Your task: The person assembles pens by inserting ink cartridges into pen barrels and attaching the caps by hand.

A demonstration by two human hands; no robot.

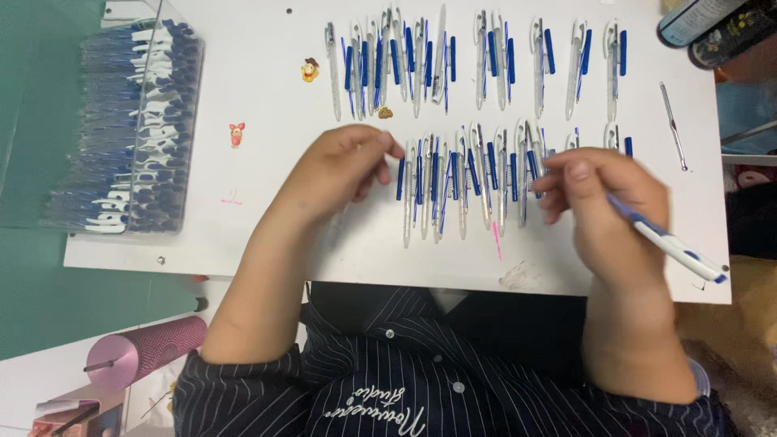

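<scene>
Two rows of blue-and-clear pen parts (453, 182) lie on a white board (267, 202). My left hand (344, 170) rests at the left end of the near row, fingers curled, fingertips touching the first pen parts; whether it holds one is hidden. My right hand (603, 198) sits over the right end of that row. It grips an assembled blue-and-white pen (668, 241), which sticks out to the lower right. Its fingertips also pinch at a part in the row.
A clear plastic box (129, 129) full of blue pens stands at the board's left end. A thin metal rod (672, 125) lies at the right. Small cartoon stickers (310, 70) mark the board. A pink cylinder (150, 348) stands at lower left. Dark cans (704, 24) sit at top right.
</scene>
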